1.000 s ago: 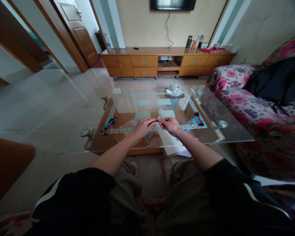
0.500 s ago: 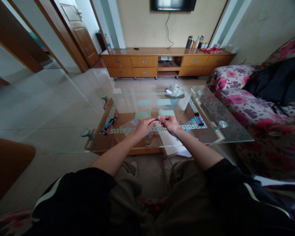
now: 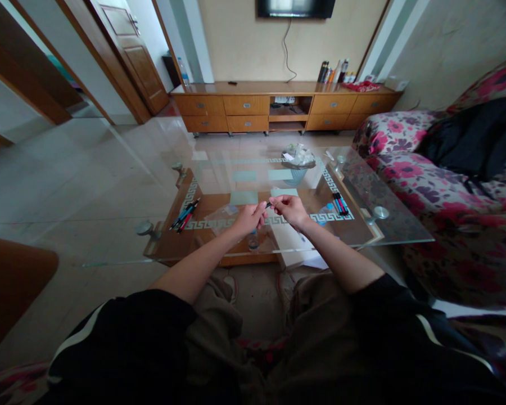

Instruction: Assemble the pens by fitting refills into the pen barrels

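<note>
Over the glass table, a slim dark pen spans the small gap between my two hands; most of it is hidden by the fingers. My left hand is closed round one end of it. From the other side my right hand pinches the opposite end with thumb and fingertips. A loose bunch of pens, black, blue and red, lies on the glass to the left. Another group of pens lies side by side at the right.
Beneath the glass are a clear bottle and a white box. A full waste basket stands beyond the hands. A flowered sofa with a black bag is at the right, a wooden cabinet along the wall.
My left fingers have curled more, and less of the pen shows between the hands. Both hands stay in nearly the same place; the view has shifted slightly.
</note>
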The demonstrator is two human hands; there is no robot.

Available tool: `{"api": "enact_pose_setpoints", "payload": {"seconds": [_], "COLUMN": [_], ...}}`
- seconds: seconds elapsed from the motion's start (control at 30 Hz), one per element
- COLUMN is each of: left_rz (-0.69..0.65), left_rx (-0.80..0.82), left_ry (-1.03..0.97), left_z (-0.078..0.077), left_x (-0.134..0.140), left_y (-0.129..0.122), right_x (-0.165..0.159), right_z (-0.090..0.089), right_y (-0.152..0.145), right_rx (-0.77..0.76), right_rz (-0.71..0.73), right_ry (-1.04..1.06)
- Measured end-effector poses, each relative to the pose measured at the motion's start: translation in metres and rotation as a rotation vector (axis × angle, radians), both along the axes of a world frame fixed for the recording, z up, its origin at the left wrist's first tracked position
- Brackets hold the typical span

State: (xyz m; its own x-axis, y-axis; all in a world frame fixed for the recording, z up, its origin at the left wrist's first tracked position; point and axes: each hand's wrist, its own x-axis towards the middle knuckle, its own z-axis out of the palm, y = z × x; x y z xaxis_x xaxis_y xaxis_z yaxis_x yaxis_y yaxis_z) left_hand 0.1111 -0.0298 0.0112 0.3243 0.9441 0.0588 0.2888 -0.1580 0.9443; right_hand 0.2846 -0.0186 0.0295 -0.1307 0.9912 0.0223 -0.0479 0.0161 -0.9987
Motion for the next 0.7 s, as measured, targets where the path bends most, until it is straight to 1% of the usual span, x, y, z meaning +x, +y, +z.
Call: {"api": "enact_pose_setpoints", "payload": {"seconds": [0.1, 0.17, 0.27, 0.33, 0.4, 0.47, 0.53, 0.7], "left_rz": [-0.023, -0.038, -0.045, -0.046, -0.047, -0.042, -0.042, -0.045], "left_rx": [-0.047, -0.045, 0.023, 0.086, 0.138, 0.162, 0.163, 0.17], "left_ry": [-0.025, -0.017, 0.049, 0.095, 0.124, 0.127, 0.114, 0.052], "left_z": [-0.007, -0.012, -0.015, -0.013, -0.009, -0.007, -0.008, -0.02], "left_x": [-0.003, -0.006, -0.013, -0.016, -0.017, -0.017, -0.017, -0.018], "left_y": [0.005, 0.008, 0.01, 0.01, 0.009, 0.008, 0.008, 0.013], "right_x": [0.007, 0.011, 0.016, 0.018, 0.02, 0.021, 0.022, 0.022], "right_z": [-0.002, -0.007, -0.014, -0.016, -0.017, -0.017, -0.017, -0.018], "right_y": [0.001, 0.002, 0.004, 0.005, 0.006, 0.007, 0.007, 0.004], "right_rx": [0.009, -0.012, -0.089, -0.156, -0.188, -0.178, -0.158, -0.164], "right_rz": [0.055, 0.096, 0.139, 0.131, 0.122, 0.143, 0.174, 0.195], "right_ry": [-0.018, -0.021, -0.002, -0.005, -0.048, -0.112, -0.155, -0.17]}}
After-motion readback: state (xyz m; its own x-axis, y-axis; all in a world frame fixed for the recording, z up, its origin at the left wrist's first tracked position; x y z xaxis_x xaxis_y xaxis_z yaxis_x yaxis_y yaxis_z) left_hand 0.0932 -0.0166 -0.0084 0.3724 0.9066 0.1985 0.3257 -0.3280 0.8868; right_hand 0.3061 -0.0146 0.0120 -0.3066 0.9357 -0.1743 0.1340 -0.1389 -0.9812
